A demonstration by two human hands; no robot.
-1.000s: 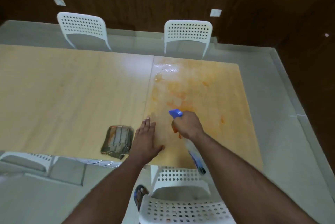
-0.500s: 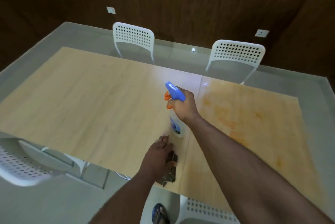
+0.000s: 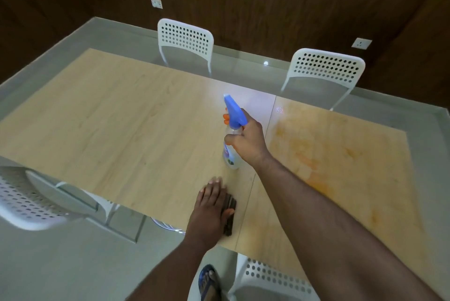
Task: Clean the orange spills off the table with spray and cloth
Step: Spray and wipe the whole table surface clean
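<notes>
A long light-wood table (image 3: 126,130) spans the view. Orange spills (image 3: 314,154) smear its right-hand panel. My right hand (image 3: 247,140) grips a clear spray bottle (image 3: 230,154) with a blue head and orange trigger, held upright with its base close to or on the table, just left of the panel seam. My left hand (image 3: 210,205) lies flat on a dark folded cloth (image 3: 230,213) at the near table edge, covering most of it.
Two white perforated chairs (image 3: 185,40) (image 3: 323,72) stand at the far side. Another white chair (image 3: 26,201) is at the near left and one (image 3: 267,278) is below my arms. My sandalled foot (image 3: 209,281) shows on the grey floor. A dark wood wall lies behind.
The view swung left. My right hand carried the spray bottle from the orange area over to the left of the seam and lowered it upright. My left hand moved onto the cloth.
</notes>
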